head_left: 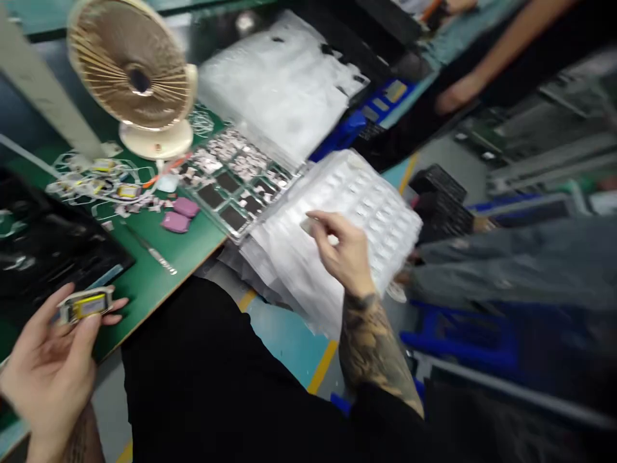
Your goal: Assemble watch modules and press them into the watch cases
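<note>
At the lower left, my left hand [58, 366] grips a small white-rimmed device housing [87, 305] with a yellow-wrapped part inside, thumb on its near edge. My right hand [340, 247] is closed in a pinch above a stack of white moulded plastic trays [380, 212]. A small pale bit shows at its fingertips, too blurred to name. Just left of that hand, a clear compartment box [236, 236] holds many small pinkish parts and dark square pads. Tweezers [153, 251] lie on the green bench mat [193, 257], near two purple pouch-like pieces [180, 215].
A cream fan [157, 138] stands on the bench beside several wired housings [96, 183]. Plastic-wrapped trays [274, 83] lie behind the box. A black bin or bag [43, 238] fills the left. Another person's hand [457, 96] hangs at upper right, near blue stools [463, 334].
</note>
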The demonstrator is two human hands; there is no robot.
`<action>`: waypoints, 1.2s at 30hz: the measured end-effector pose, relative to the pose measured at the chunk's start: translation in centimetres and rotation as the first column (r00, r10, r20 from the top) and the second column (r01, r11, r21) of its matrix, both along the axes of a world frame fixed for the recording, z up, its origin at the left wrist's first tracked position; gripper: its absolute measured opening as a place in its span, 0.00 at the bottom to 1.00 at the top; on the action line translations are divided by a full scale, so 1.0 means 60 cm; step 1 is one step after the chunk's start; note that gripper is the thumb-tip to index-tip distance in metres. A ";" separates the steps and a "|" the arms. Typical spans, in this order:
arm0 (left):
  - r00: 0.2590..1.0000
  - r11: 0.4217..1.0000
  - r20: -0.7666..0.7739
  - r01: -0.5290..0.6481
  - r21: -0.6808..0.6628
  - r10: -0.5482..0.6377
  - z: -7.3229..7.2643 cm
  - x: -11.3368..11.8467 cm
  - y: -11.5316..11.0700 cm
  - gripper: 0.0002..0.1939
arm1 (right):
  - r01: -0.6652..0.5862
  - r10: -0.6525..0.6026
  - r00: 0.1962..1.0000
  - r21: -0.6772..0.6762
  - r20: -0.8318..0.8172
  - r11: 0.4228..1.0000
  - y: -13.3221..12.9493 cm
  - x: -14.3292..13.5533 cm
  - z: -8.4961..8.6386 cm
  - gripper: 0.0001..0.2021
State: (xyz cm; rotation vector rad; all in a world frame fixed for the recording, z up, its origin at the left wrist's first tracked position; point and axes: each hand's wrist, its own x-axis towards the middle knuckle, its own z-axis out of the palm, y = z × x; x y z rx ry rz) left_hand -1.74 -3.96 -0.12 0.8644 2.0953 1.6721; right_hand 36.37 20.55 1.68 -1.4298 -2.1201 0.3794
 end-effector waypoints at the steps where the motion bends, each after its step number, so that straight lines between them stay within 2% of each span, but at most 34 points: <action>1: 0.999 1.000 0.043 -0.006 0.029 0.005 0.004 0.006 0.004 0.31 | -0.063 0.069 0.988 0.054 -0.134 0.997 -0.006 -0.024 0.006 0.13; 4: 0.971 0.992 0.232 0.036 0.118 -0.063 0.005 0.014 0.012 0.26 | -0.228 0.256 0.841 0.117 -0.477 0.967 -0.030 -0.129 0.009 0.12; 7: 0.932 0.978 0.347 0.030 0.205 -0.101 -0.006 0.011 0.017 0.24 | -0.429 0.358 0.657 0.061 -0.664 0.901 -0.074 -0.254 -0.008 0.13; 9: 0.911 0.971 0.395 0.022 0.239 -0.117 -0.014 0.008 0.018 0.24 | -0.613 0.436 0.555 0.006 -0.708 0.790 -0.107 -0.324 -0.022 0.12; 11: 0.892 0.963 0.431 0.021 0.268 -0.140 -0.020 0.009 0.017 0.23 | -0.764 0.522 0.459 -0.019 -0.719 0.645 -0.131 -0.375 -0.035 0.15; 12: 0.884 0.959 0.442 0.023 0.282 -0.151 -0.022 0.010 0.017 0.23 | -0.807 0.569 0.420 -0.004 -0.707 0.591 -0.138 -0.394 -0.039 0.18; 13: 0.879 0.955 0.448 0.026 0.296 -0.163 -0.024 0.011 0.016 0.23 | -0.828 0.620 0.393 0.032 -0.679 0.560 -0.141 -0.409 -0.041 0.20; 17: 0.878 0.946 0.442 0.035 0.322 -0.183 -0.026 0.012 0.009 0.23 | -0.825 0.789 0.377 0.211 -0.485 0.524 -0.135 -0.451 -0.037 0.23; 22: 0.887 0.921 0.395 0.081 0.381 -0.241 -0.021 0.006 0.002 0.22 | -0.870 0.825 0.365 0.158 -0.431 0.467 -0.138 -0.465 -0.037 0.21; 24: 0.872 0.912 0.426 0.055 0.405 -0.242 -0.020 0.004 0.002 0.19 | -0.862 0.804 0.388 0.133 -0.450 0.490 -0.141 -0.460 -0.039 0.22; 27: 0.874 0.910 0.433 0.024 0.413 -0.220 -0.021 0.003 0.005 0.16 | -0.827 0.745 0.444 0.093 -0.497 0.555 -0.141 -0.453 -0.037 0.22; 30: 0.894 0.920 0.385 0.071 0.385 -0.230 -0.023 0.002 0.003 0.19 | -0.843 0.742 0.451 0.037 -0.496 0.537 -0.136 -0.453 -0.034 0.12; 32: 0.919 0.937 0.326 0.107 0.332 -0.221 -0.025 0.003 -0.001 0.18 | -0.849 0.739 0.458 0.003 -0.495 0.528 -0.135 -0.454 -0.032 0.06; 36: 0.988 0.960 0.094 0.092 0.264 -0.120 -0.032 0.009 -0.006 0.14 | -0.838 0.727 0.468 0.007 -0.501 0.545 -0.139 -0.451 -0.025 0.06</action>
